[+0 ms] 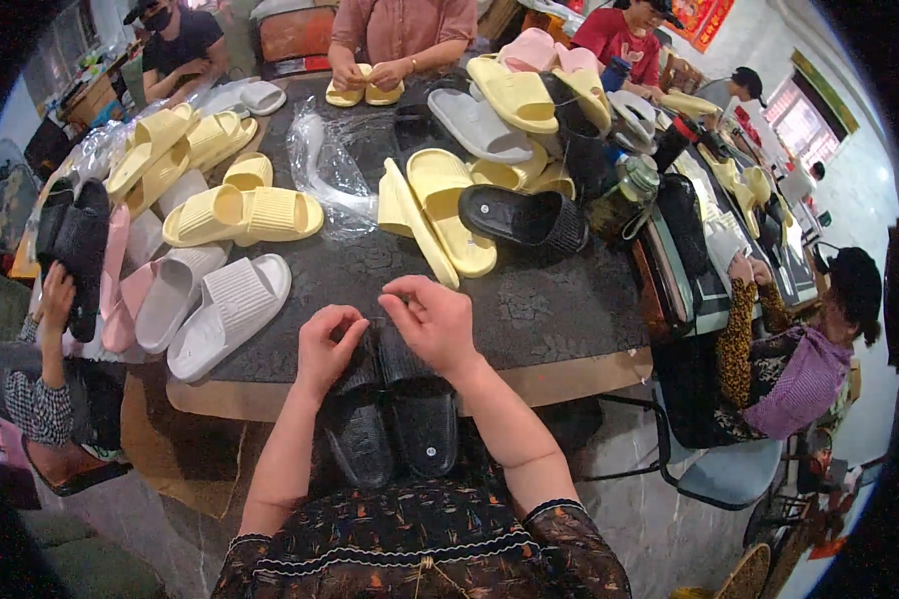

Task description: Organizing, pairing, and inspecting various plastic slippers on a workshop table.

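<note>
A pair of black slippers lies at the table's near edge with their heels toward me, a left slipper (pixel 356 437) and a right slipper (pixel 424 427). My left hand (pixel 328 347) is above the left one, thumb and forefinger pinched together. Over the right one is my right hand (pixel 434 325), fingers curled in a pinch and a little apart from the left. Whatever may be between the fingertips is too small to make out. Both hands partly cover the slippers' straps. Beyond them a yellow slipper (pixel 451 215) and a black slipper (pixel 529 217) lie on the dark tabletop (pixel 529 309).
Grey slippers (pixel 228 314) and yellow slippers (pixel 245 216) lie to the left, near clear plastic wrap (pixel 335 180). A jar (pixel 624 195) stands at the right. Co-workers sit around; one person's hands (pixel 370 75) hold yellow slippers, while another's hand (pixel 58 295) touches black ones at the left.
</note>
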Tool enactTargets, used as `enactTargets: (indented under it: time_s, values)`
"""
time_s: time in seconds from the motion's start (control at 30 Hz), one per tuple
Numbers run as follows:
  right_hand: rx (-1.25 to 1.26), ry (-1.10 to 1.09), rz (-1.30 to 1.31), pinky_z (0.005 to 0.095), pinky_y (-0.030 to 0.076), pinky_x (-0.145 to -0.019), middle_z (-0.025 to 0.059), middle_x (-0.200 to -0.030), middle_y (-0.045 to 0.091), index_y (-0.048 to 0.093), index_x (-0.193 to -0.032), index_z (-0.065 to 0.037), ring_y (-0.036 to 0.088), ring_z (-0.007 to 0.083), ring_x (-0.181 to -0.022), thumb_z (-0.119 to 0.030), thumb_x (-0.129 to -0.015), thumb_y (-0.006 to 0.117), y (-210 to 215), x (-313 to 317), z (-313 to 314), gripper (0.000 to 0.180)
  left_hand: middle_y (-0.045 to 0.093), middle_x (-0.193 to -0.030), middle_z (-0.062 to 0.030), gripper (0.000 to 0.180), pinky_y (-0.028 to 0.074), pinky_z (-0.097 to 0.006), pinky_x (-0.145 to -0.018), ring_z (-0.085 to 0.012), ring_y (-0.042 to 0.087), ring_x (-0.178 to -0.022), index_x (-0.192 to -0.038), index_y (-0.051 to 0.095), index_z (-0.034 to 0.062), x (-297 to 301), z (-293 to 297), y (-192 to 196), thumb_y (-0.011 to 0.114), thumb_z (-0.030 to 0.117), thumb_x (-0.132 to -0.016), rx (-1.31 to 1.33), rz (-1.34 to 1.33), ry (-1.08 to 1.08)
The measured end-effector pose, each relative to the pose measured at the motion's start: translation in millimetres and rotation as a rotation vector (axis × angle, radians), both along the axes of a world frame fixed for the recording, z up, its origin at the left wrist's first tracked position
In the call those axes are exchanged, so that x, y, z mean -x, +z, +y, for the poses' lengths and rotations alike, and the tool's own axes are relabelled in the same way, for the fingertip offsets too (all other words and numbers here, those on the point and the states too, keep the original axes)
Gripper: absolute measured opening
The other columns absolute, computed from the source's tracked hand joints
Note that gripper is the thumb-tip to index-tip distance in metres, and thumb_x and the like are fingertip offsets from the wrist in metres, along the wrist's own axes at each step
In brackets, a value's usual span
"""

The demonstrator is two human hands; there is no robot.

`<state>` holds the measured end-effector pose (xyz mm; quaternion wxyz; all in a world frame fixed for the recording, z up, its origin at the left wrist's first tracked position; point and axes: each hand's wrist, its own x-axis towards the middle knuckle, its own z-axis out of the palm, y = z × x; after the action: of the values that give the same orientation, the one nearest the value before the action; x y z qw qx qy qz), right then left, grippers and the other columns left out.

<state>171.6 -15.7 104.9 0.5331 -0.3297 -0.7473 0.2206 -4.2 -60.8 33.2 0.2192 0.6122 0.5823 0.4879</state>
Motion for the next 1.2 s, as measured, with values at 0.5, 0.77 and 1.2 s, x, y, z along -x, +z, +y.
enactTargets:
  time_s: [0.5, 0.77, 1.2]
  values:
    - [-0.027, -0.669, -0.156, 0.0357, 0.043, -0.05, 0.0125, -0.062, 0.058, 0.059, -0.079, -0.005, 0.057, 0.0282, -0.051, -0.021, -0.091, 0.06, -6.1, -98.3, 122.2, 0.02, 0.061, -0.073, -0.0074, 0.011, 0.046, -0.031, -0.061, -0.0201, 0.059, -0.065, -0.081, 0.064, 0.0049, 6.1, 3.8, 2.4, 0.072, 0.011, -0.078, -0.017, -0.014, 0.0]
    - [0.324, -0.376, -0.208, 0.0244, 0.04, -0.049, 0.0043, -0.056, 0.055, 0.063, -0.077, -0.003, 0.049, 0.0066, -0.05, -0.015, -0.086, 0.067, -61.0, -61.4, -16.9, 0.016, 0.061, -0.074, -0.0084, 0.011, 0.048, -0.032, -0.062, -0.0224, 0.06, -0.067, -0.081, 0.064, 0.0041, 6.0, -3.9, 8.4, 0.071, 0.012, -0.078, -0.048, -0.026, -0.025]
    - [0.378, -0.099, -0.166, 0.0291, 0.039, -0.044, 0.0054, -0.051, 0.049, 0.062, -0.078, -0.006, 0.048, 0.0145, -0.043, -0.018, -0.085, 0.068, -41.3, -11.0, -52.7, 0.015, 0.064, -0.078, -0.0076, 0.013, 0.05, -0.031, -0.063, -0.0214, 0.062, -0.07, -0.084, 0.065, 0.005, 4.5, -5.6, 4.9, 0.072, 0.014, -0.079, -0.052, -0.055, 0.001]
